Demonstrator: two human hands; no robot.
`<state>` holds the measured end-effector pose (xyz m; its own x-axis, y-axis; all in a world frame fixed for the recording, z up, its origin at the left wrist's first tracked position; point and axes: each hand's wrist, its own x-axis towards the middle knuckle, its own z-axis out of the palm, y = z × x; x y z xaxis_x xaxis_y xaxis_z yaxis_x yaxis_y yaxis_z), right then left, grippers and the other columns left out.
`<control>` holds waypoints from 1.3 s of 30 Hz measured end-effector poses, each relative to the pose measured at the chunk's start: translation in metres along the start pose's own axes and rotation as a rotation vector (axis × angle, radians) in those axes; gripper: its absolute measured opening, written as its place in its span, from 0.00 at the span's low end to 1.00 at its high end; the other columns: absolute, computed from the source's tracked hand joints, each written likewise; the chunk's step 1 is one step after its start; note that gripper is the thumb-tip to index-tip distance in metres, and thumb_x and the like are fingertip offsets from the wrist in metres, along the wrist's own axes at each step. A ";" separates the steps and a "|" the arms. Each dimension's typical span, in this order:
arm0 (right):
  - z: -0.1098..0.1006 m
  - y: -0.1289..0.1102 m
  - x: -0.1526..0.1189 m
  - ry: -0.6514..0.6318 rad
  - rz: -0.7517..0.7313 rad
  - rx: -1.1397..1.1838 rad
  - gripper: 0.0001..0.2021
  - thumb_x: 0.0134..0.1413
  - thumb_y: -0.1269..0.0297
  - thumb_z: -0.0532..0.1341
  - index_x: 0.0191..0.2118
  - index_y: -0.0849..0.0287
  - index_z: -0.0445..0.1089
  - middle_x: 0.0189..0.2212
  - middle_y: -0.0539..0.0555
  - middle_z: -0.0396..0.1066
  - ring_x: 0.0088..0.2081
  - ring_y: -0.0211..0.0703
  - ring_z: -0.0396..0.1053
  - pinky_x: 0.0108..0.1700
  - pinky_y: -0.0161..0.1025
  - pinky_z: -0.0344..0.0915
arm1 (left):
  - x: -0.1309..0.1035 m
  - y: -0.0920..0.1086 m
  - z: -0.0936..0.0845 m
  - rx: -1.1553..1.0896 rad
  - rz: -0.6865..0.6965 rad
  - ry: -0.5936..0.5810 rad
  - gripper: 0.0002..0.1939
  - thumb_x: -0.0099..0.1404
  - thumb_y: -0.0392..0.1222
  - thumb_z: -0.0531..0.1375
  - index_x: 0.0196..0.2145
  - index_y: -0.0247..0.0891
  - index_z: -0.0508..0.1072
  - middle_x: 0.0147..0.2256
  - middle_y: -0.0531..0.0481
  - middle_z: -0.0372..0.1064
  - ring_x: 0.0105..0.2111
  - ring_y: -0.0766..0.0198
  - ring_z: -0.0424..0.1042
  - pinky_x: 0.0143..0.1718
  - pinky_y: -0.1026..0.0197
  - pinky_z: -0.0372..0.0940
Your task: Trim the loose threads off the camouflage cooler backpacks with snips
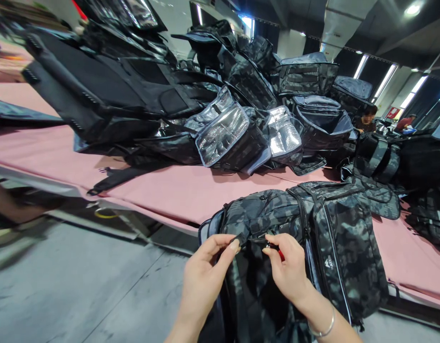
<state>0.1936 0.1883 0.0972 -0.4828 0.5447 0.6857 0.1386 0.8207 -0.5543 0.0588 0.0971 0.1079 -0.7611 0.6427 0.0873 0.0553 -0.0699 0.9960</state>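
A dark camouflage backpack (345,243) lies at the near edge of the pink table, part of it hanging over the front. My left hand (209,267) pinches a small black strap end (240,238) between thumb and fingers, above the bag's black panel. Just to the right, my right hand (286,262) is closed in a pinch near the bag's seam. Something small and red shows under its fingers; the rest of what it holds is too small to make out.
Several black and camouflage bags (234,133) are heaped along the pink table (170,190), some with silver linings. A loose black strap lies near the front edge. People sit far back at right; a blurred limb shows at left.
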 end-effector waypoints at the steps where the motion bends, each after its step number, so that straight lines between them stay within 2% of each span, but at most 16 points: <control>1: 0.000 0.000 -0.001 0.001 0.001 -0.002 0.08 0.58 0.70 0.54 0.41 0.58 0.67 0.31 0.54 0.71 0.32 0.41 0.69 0.34 0.38 0.66 | 0.000 0.000 0.000 0.002 0.003 0.004 0.16 0.48 0.51 0.64 0.29 0.36 0.71 0.25 0.51 0.70 0.27 0.64 0.69 0.31 0.63 0.65; 6: 0.001 0.000 -0.003 -0.021 -0.016 -0.040 0.09 0.58 0.71 0.54 0.43 0.58 0.67 0.31 0.55 0.71 0.33 0.42 0.68 0.36 0.39 0.66 | 0.000 0.001 0.001 0.037 0.021 0.008 0.15 0.49 0.51 0.64 0.28 0.36 0.71 0.25 0.51 0.70 0.27 0.64 0.69 0.32 0.63 0.65; 9: 0.004 -0.001 -0.003 -0.001 0.032 -0.023 0.08 0.57 0.71 0.54 0.42 0.59 0.67 0.31 0.55 0.71 0.33 0.42 0.68 0.36 0.39 0.66 | -0.001 0.001 0.002 0.059 0.038 -0.004 0.15 0.50 0.51 0.63 0.28 0.36 0.71 0.26 0.51 0.70 0.28 0.63 0.70 0.33 0.62 0.65; 11: 0.007 -0.001 -0.002 -0.002 0.124 0.057 0.08 0.56 0.69 0.55 0.41 0.59 0.67 0.31 0.54 0.70 0.32 0.41 0.68 0.36 0.38 0.66 | -0.002 0.001 0.002 0.076 0.049 -0.015 0.15 0.51 0.51 0.63 0.29 0.36 0.71 0.26 0.51 0.70 0.29 0.63 0.70 0.34 0.62 0.65; 15: 0.016 0.002 0.000 -0.083 0.351 0.267 0.09 0.52 0.67 0.58 0.40 0.58 0.67 0.30 0.51 0.69 0.32 0.38 0.68 0.36 0.35 0.66 | -0.001 0.002 0.001 0.096 0.068 -0.015 0.15 0.52 0.52 0.61 0.30 0.36 0.71 0.27 0.51 0.70 0.29 0.64 0.69 0.34 0.62 0.65; 17: 0.017 0.004 0.003 -0.096 0.402 0.358 0.08 0.51 0.66 0.59 0.39 0.59 0.68 0.30 0.51 0.68 0.32 0.38 0.66 0.36 0.34 0.65 | 0.000 0.002 0.001 0.102 0.079 -0.010 0.15 0.53 0.52 0.61 0.30 0.37 0.70 0.27 0.51 0.69 0.29 0.64 0.69 0.34 0.63 0.64; 21: 0.012 0.002 0.013 -0.008 0.416 0.571 0.07 0.54 0.64 0.56 0.37 0.59 0.66 0.31 0.51 0.67 0.32 0.37 0.65 0.35 0.34 0.65 | 0.000 -0.002 0.003 0.187 0.127 -0.020 0.14 0.54 0.53 0.59 0.29 0.38 0.70 0.26 0.52 0.68 0.28 0.64 0.68 0.33 0.63 0.64; 23: 0.009 0.002 0.019 -0.011 0.388 0.543 0.10 0.53 0.64 0.57 0.42 0.59 0.65 0.31 0.51 0.67 0.33 0.37 0.66 0.36 0.34 0.65 | 0.000 -0.004 0.004 0.280 0.182 -0.038 0.14 0.55 0.53 0.58 0.28 0.39 0.70 0.25 0.53 0.68 0.27 0.64 0.68 0.33 0.63 0.64; 26: 0.011 0.007 0.029 -0.080 0.362 0.300 0.20 0.49 0.65 0.61 0.50 0.56 0.64 0.27 0.48 0.67 0.29 0.37 0.65 0.35 0.33 0.63 | -0.001 -0.005 0.006 0.397 0.271 -0.060 0.13 0.56 0.53 0.57 0.28 0.40 0.70 0.25 0.53 0.68 0.27 0.64 0.67 0.31 0.63 0.63; 28: 0.015 0.015 0.034 -0.077 0.355 0.165 0.13 0.49 0.66 0.59 0.43 0.56 0.69 0.25 0.47 0.67 0.29 0.38 0.65 0.36 0.34 0.62 | 0.000 -0.003 0.006 0.434 0.305 -0.069 0.13 0.57 0.53 0.56 0.27 0.40 0.69 0.25 0.53 0.68 0.26 0.64 0.67 0.30 0.63 0.63; 30: 0.019 0.023 0.037 -0.041 0.376 0.159 0.06 0.52 0.65 0.57 0.33 0.57 0.70 0.26 0.49 0.69 0.30 0.38 0.66 0.37 0.35 0.61 | 0.000 -0.002 0.006 0.459 0.322 -0.084 0.13 0.58 0.52 0.55 0.27 0.40 0.70 0.25 0.53 0.69 0.25 0.65 0.67 0.30 0.63 0.63; 31: 0.020 0.027 0.038 -0.026 0.400 0.196 0.07 0.52 0.64 0.56 0.30 0.58 0.70 0.26 0.49 0.69 0.29 0.38 0.65 0.35 0.34 0.61 | 0.000 -0.002 0.006 0.467 0.328 -0.089 0.13 0.58 0.52 0.55 0.28 0.40 0.70 0.25 0.53 0.69 0.25 0.65 0.67 0.30 0.63 0.63; 35: 0.020 0.031 0.040 -0.003 0.504 0.379 0.09 0.51 0.61 0.57 0.27 0.60 0.68 0.24 0.48 0.66 0.27 0.36 0.61 0.31 0.32 0.59 | -0.001 -0.004 0.006 0.484 0.345 -0.089 0.13 0.59 0.53 0.55 0.28 0.40 0.70 0.25 0.54 0.69 0.25 0.65 0.68 0.30 0.64 0.63; 39: 0.017 0.027 0.041 0.003 0.543 0.440 0.09 0.49 0.61 0.58 0.27 0.61 0.68 0.23 0.49 0.66 0.27 0.36 0.61 0.31 0.33 0.59 | -0.001 -0.004 0.009 0.504 0.359 -0.071 0.13 0.60 0.52 0.54 0.29 0.41 0.69 0.26 0.54 0.70 0.26 0.65 0.68 0.30 0.64 0.63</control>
<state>0.1626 0.2301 0.1023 -0.4415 0.8593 0.2581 -0.0041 0.2857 -0.9583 0.0648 0.1033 0.1035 -0.5950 0.6960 0.4019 0.6109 0.0667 0.7889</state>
